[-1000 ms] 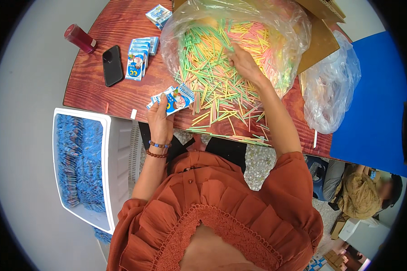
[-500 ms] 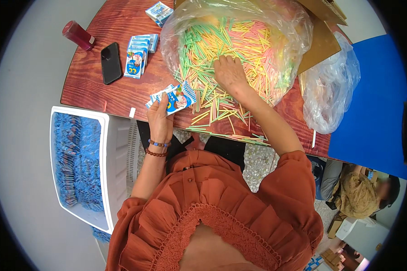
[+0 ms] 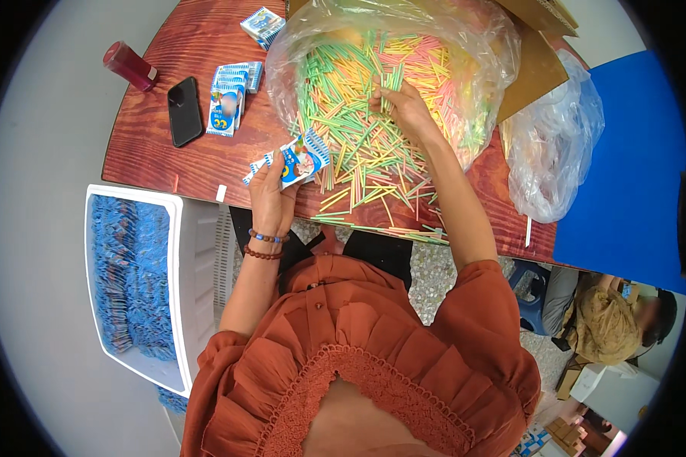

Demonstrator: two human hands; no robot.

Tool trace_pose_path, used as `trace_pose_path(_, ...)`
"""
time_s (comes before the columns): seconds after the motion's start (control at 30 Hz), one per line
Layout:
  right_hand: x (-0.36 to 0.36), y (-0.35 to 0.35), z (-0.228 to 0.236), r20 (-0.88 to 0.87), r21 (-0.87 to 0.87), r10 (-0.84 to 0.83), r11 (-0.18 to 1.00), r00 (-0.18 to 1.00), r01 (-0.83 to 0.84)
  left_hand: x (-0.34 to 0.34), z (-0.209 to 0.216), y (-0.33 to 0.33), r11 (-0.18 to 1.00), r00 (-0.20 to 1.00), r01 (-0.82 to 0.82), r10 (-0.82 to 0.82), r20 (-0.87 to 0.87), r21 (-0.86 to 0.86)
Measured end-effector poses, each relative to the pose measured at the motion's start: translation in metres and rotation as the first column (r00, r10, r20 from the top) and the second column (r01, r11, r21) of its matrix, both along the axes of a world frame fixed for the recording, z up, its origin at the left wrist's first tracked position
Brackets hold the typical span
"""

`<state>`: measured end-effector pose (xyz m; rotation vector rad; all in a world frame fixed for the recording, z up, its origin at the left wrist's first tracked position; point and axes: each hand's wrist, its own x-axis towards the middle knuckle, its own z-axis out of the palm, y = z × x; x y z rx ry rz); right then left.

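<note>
While the left hand (image 3: 269, 190) grips packets (image 3: 306, 161), the right hand (image 3: 410, 110) pinches green sticks (image 3: 392, 79), apparently several, above the stick-filled bag (image 3: 282, 70).

Red-brn wd tbl (image 3: 141, 156), speckled flr (image 3: 436, 276)

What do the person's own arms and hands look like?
The rust-red sleeves end near the elbows. The left hand is ungloved, with two beaded bracelets at the wrist: one brown, one brown with blue. The right hand is ungloved, its wrist bare.
</note>
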<state>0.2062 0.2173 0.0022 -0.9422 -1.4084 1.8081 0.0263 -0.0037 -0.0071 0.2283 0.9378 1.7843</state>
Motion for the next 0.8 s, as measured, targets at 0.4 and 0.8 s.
trace_pose_path(0.4,-0.007,0.001,-0.003,0.036,0.049,-0.113,0.993,0.993,0.112,0.006,0.002,0.001,1.000,1.000,0.000,0.000,0.006,-0.005)
trace_pose_path(0.8,-0.003,-0.001,0.006,-0.269,-0.115,-0.185,0.981,0.945,0.159,0.013,0.005,0.017,1.000,0.999,0.015,-0.015,0.045,0.010)
